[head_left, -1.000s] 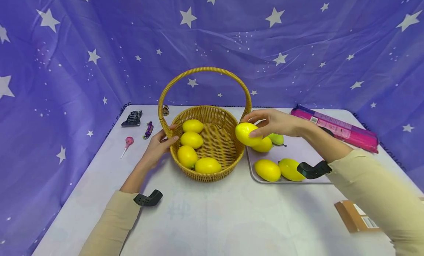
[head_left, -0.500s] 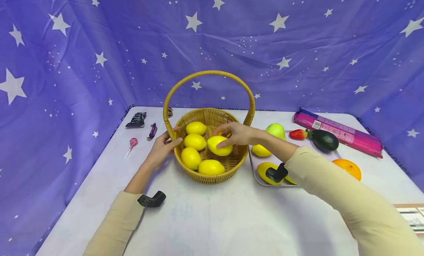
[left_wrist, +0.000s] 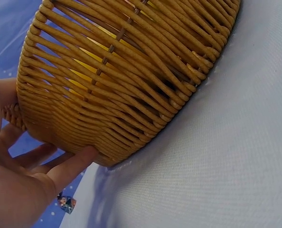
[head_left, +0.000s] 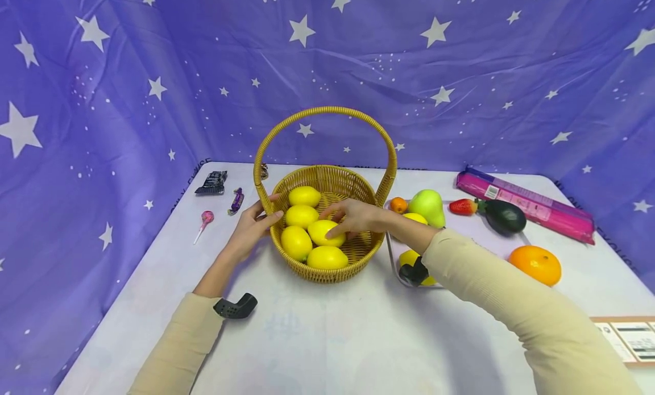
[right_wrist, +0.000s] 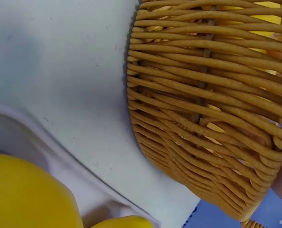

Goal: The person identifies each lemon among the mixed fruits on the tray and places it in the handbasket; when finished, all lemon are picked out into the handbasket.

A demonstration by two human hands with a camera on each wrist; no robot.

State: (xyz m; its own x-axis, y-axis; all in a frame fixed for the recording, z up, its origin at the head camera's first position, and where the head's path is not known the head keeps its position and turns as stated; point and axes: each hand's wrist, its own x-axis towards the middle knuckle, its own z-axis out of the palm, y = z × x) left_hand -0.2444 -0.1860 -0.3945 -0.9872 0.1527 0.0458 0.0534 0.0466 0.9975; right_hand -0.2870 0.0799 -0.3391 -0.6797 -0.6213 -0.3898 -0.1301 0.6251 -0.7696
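Observation:
A wicker basket (head_left: 320, 278) with a tall hooped handle stands upright on the table. My left hand (head_left: 251, 227) holds its left side by the rim, thumb at the edge; in the left wrist view the fingers (left_wrist: 72, 166) of that hand lie against the outer weave. Inside the basket, my right hand (head_left: 356, 217) pinches a yellow lemon (head_left: 323, 232) from above, among several other lemons (head_left: 327, 258) gathered on the left and front. The right wrist view shows mainly the basket's outer wall (right_wrist: 193, 90), and the fingers are hidden there.
Right of the basket, a pale tray (head_left: 476, 234) bears lemons (head_left: 409, 257), a green pear (head_left: 427, 206), a strawberry (head_left: 463, 207) and a dark avocado-like fruit (head_left: 505, 216). An orange (head_left: 535, 264) sits at its right. A pink packet (head_left: 537, 210) lies behind. Lollipop (head_left: 206, 219) and wrapped sweets (head_left: 212, 183) lie left.
My right hand has carried the lemon from above the tray leftward into the basket and down beside the other lemons. The left hand has stayed at the basket's side.

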